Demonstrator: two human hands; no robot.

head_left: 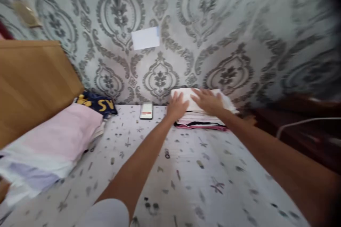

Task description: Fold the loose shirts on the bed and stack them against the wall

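A stack of folded clothes [201, 117] lies against the wall on the patterned bedsheet [170, 163]. On its top is a white folded cloth [186, 94]; pink, black and white edges show beneath. My left hand [178, 106] rests on the left front part of the white cloth with its fingers stretched out. Flat across the top, toward the right, lies my right hand [209, 101], its fingers spread. Neither hand grips anything.
A phone [146, 110] with a lit screen lies by the wall. At left, pink and white clothes [71, 127] and a navy garment [97, 103] with yellow letters lie beside a wooden board [34, 85]. A white cable [301, 120] crosses dark furniture [269, 124] at right.
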